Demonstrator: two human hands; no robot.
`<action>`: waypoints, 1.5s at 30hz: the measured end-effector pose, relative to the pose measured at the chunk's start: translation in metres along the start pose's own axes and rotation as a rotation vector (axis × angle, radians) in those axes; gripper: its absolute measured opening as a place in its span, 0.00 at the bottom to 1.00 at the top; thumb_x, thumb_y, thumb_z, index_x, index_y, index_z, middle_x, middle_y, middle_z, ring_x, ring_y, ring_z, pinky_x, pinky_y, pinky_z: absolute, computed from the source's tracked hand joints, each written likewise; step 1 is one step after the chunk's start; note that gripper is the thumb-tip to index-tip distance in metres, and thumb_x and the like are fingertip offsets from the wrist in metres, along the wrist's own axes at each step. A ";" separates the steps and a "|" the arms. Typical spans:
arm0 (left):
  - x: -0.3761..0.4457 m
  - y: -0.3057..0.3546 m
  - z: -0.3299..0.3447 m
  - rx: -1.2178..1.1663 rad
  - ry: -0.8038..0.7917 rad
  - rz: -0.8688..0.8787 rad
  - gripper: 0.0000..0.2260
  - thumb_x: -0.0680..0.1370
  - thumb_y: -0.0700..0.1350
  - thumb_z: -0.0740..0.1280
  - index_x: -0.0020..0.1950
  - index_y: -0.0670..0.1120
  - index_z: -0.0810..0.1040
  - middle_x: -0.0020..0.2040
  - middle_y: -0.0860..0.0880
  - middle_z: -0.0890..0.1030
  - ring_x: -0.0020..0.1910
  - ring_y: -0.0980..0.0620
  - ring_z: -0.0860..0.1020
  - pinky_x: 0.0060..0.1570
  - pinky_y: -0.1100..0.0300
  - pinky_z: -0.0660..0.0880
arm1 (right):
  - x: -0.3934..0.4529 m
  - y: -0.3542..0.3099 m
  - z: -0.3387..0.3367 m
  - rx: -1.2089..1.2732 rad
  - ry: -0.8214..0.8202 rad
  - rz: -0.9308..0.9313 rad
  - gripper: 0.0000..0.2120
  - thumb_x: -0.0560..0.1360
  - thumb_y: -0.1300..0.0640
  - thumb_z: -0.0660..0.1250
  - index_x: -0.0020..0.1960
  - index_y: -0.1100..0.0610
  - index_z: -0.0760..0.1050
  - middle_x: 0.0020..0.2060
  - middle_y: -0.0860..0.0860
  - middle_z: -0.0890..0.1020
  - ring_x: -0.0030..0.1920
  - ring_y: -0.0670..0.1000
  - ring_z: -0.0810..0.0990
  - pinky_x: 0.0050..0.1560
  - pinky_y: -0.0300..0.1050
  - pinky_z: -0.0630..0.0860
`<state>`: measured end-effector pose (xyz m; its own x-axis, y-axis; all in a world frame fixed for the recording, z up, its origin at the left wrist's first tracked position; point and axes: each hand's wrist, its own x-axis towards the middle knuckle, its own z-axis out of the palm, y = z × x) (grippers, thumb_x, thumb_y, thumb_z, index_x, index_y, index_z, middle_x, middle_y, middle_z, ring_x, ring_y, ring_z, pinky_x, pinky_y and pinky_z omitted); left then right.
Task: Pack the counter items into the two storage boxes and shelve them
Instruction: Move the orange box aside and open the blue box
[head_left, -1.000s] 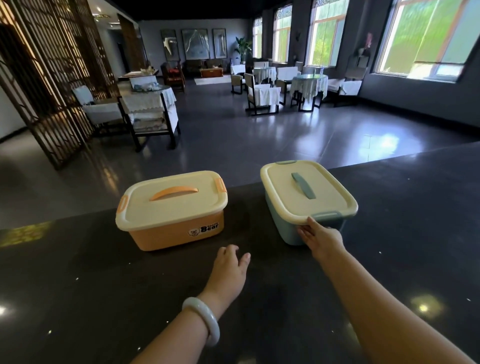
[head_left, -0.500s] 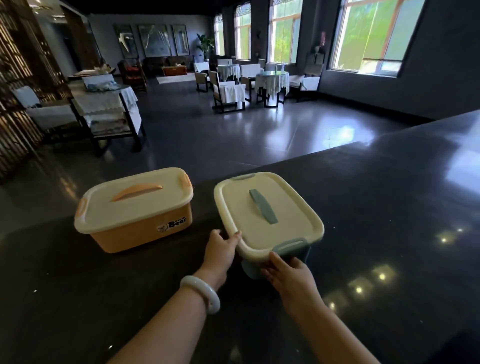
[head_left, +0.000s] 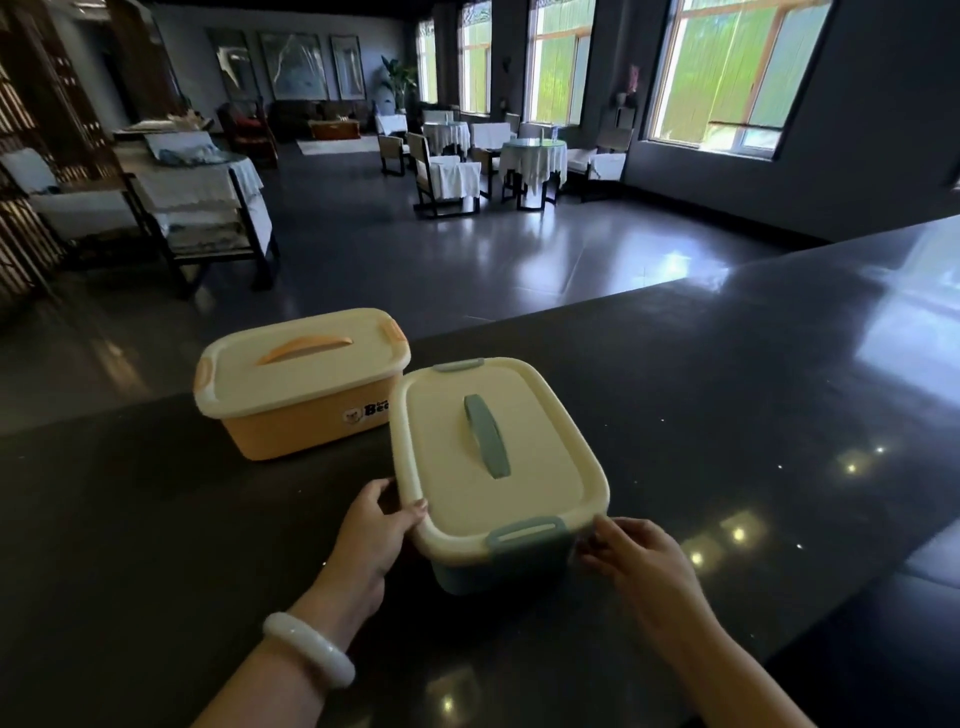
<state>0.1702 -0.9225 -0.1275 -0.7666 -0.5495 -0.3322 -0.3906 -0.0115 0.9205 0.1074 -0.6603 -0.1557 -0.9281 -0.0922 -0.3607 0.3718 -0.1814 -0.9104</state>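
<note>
Cream-lidded and blue-bodied, the blue box (head_left: 498, 483) stood on the dark counter (head_left: 727, 415), directly ahead of the person, with its near short end between the two hands. Its long axis ran away from the person, and the blue carrying handle (head_left: 485, 435) on the lid ran the same way. A blue latch (head_left: 525, 535) sat at the middle of the near end, and it looked closed.

At the near left corner, the left hand (head_left: 371, 530) had its fingers (head_left: 415, 506) curled onto the lid rim, thumb side against the box wall, pinching that corner. At the near right corner, the right hand (head_left: 636, 558) touched the rim with its fingertips (head_left: 597, 525) bunched loosely; whether it gripped or only rested there I could not tell. Both hands were about equally near, one to each corner.

Beyond the box's left side stood the orange box (head_left: 301, 384), lid on, its long axis lying crosswise; the blue lid overlapped it in view, so I could not say whether the two touched. The counter's far edge ran just behind both boxes, a drop to the floor. To the right the counter lay broad and open, and no loose items showed anywhere on it.
</note>
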 end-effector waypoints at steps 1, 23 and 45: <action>-0.008 -0.006 -0.014 0.005 0.003 -0.006 0.30 0.75 0.44 0.71 0.75 0.49 0.63 0.71 0.45 0.69 0.64 0.47 0.71 0.60 0.51 0.70 | -0.004 0.000 0.001 -0.039 0.010 -0.035 0.21 0.67 0.51 0.72 0.54 0.64 0.75 0.42 0.60 0.84 0.43 0.57 0.85 0.39 0.46 0.80; -0.153 -0.109 -0.275 -0.232 0.439 -0.149 0.26 0.75 0.45 0.71 0.72 0.53 0.70 0.66 0.48 0.75 0.58 0.50 0.74 0.60 0.50 0.69 | -0.135 0.085 0.246 -0.636 -0.501 -0.145 0.25 0.77 0.55 0.65 0.72 0.48 0.63 0.54 0.43 0.75 0.54 0.46 0.76 0.52 0.48 0.77; -0.218 -0.190 -0.423 -0.219 0.632 -0.142 0.22 0.74 0.44 0.72 0.68 0.52 0.75 0.55 0.48 0.83 0.53 0.48 0.81 0.61 0.44 0.73 | -0.268 0.168 0.346 -0.553 -0.596 -0.111 0.26 0.79 0.52 0.62 0.74 0.46 0.57 0.62 0.44 0.73 0.59 0.47 0.74 0.60 0.54 0.75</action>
<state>0.6274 -1.1541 -0.1425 -0.2446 -0.9117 -0.3300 -0.3021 -0.2517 0.9194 0.4249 -1.0049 -0.1415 -0.7356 -0.6350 -0.2360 0.0706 0.2747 -0.9589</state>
